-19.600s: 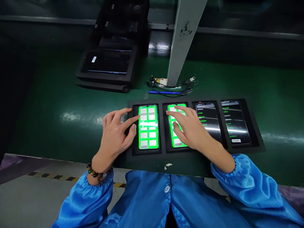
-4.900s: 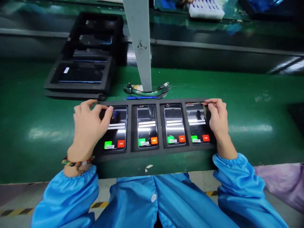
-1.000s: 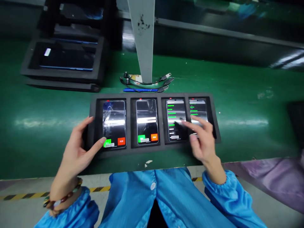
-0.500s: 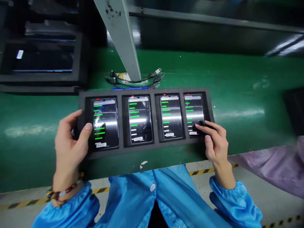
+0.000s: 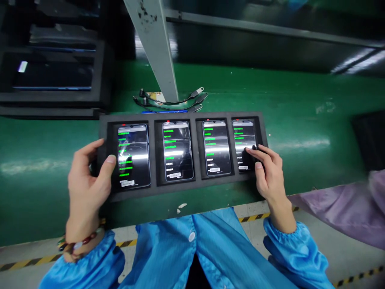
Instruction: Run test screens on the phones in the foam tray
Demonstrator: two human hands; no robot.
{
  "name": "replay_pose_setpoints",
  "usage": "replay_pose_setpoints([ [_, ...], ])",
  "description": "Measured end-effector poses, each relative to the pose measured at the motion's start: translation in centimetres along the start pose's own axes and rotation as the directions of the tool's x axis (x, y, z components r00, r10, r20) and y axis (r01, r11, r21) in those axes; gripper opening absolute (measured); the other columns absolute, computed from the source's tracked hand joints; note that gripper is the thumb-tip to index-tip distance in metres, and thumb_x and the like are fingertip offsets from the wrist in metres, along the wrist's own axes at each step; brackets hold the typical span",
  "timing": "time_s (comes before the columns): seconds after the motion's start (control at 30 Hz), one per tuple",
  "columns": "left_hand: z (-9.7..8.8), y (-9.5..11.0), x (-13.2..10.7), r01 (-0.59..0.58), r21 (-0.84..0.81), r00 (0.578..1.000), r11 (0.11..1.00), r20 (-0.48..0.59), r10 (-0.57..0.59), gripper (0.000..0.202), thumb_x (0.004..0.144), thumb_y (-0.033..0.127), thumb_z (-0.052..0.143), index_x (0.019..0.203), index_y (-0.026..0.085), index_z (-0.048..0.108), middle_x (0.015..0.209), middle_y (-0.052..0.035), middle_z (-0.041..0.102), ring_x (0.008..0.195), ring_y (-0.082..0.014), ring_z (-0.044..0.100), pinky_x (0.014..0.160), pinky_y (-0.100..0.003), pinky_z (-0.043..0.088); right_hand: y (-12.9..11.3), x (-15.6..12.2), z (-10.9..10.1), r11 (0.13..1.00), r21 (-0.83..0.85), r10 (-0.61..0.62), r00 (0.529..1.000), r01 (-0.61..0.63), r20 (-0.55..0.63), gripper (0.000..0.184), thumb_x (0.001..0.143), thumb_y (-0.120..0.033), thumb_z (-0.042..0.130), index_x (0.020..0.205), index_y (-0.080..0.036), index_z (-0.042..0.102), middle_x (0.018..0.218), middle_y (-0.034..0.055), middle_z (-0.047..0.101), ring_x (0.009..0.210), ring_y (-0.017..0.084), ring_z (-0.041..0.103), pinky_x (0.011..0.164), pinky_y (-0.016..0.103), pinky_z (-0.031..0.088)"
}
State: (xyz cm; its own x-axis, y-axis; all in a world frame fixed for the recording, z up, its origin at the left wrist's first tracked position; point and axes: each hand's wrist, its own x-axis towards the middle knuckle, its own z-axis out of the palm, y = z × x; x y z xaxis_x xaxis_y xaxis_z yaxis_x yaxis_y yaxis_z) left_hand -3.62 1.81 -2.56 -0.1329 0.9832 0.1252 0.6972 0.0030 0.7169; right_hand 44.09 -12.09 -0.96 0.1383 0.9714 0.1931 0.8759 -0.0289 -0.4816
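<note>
A black foam tray lies on the green table, with several smartphones side by side in its slots. Green and white lines of text glow on their dark screens. My left hand grips the tray's left end, thumb on top and fingers along the outer side. My right hand is at the other end, fingers apart, holding nothing. Its index fingertip is at the screen of the rightmost smartphone. Left of that are the third smartphone, the second smartphone and the leftmost smartphone.
Short black cables lie behind the tray, beside a grey metal post. Stacked black foam trays with phones stand at the back left. A dark object sits at the right edge, near a person's purple sleeve.
My right index finger has moved slightly up the rightmost phone's screen, and that screen's text lines have shifted. My left hand keeps its grip on the tray.
</note>
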Motion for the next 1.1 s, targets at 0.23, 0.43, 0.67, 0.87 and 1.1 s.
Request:
replay_pose_setpoints([
  [0.23, 0.1, 0.0, 0.0, -0.020, 0.005, 1.000, 1.000, -0.017, 0.020, 0.071, 0.094, 0.056, 0.074, 0.156, 0.023, 0.068, 0.145, -0.0148, 0.075, 0.132, -0.0416, 0.072, 0.124, -0.074, 0.050, -0.9, 0.2, 0.3, 0.998, 0.034, -0.044, 0.997, 0.047, -0.071, 0.044, 0.115, -0.035, 0.046, 0.152, -0.028, 0.069, 0.146, 0.0117, 0.076, 0.151, 0.036, 0.060, 0.125, 0.065, 0.047],
  [0.43, -0.2, 1.0, -0.3, -0.185, 0.005, 0.981, 0.983, -0.053, 0.185, 0.051, 0.100, 0.050, 0.073, 0.145, 0.027, 0.077, 0.160, -0.0129, 0.067, 0.151, -0.0410, 0.062, 0.126, -0.069, 0.050, -3.1, 1.5, 1.4, 0.988, 0.077, -0.128, 0.991, 0.130, -0.034, 0.045, 0.113, -0.032, 0.045, 0.147, -0.028, 0.074, 0.149, 0.0120, 0.073, 0.149, 0.036, 0.061, 0.122, 0.061, 0.051],
  [0.67, -0.4, 1.0, -0.3, -0.292, 0.119, 0.956, 0.949, 0.014, 0.292, 0.031, 0.107, 0.048, 0.066, 0.117, 0.030, 0.089, 0.166, -0.0088, 0.063, 0.158, -0.0424, 0.053, 0.126, -0.077, 0.042, -4.5, 3.3, 2.4, 0.979, 0.067, -0.201, 0.973, 0.194, 0.113, 0.044, 0.114, -0.028, 0.044, 0.149, -0.031, 0.069, 0.144, 0.0089, 0.077, 0.151, 0.034, 0.061, 0.120, 0.060, 0.047],
  [0.87, -0.6, 0.9, -0.2, -0.272, 0.130, 0.962, 0.953, 0.059, 0.267, 0.037, 0.111, 0.048, 0.058, 0.125, 0.031, 0.087, 0.169, -0.0077, 0.060, 0.161, -0.0408, 0.050, 0.130, -0.074, 0.038, -4.1, 3.0, 2.4, 0.969, 0.085, -0.241, 0.967, 0.234, 0.083, 0.044, 0.114, -0.027, 0.046, 0.152, -0.029, 0.067, 0.149, 0.0097, 0.074, 0.152, 0.034, 0.059, 0.120, 0.057, 0.046],
  [1.1, -0.7, -0.2, -0.2, -0.183, -0.103, 0.980, 0.978, 0.056, 0.189, 0.057, 0.108, 0.052, 0.063, 0.158, 0.024, 0.065, 0.170, -0.0110, 0.060, 0.159, -0.0343, 0.054, 0.136, -0.059, 0.041, -5.2, 3.1, 2.1, 0.948, 0.113, -0.311, 0.943, 0.298, 0.117, 0.044, 0.110, -0.029, 0.048, 0.147, -0.032, 0.071, 0.146, 0.0079, 0.077, 0.146, 0.035, 0.065, 0.122, 0.062, 0.045],
])
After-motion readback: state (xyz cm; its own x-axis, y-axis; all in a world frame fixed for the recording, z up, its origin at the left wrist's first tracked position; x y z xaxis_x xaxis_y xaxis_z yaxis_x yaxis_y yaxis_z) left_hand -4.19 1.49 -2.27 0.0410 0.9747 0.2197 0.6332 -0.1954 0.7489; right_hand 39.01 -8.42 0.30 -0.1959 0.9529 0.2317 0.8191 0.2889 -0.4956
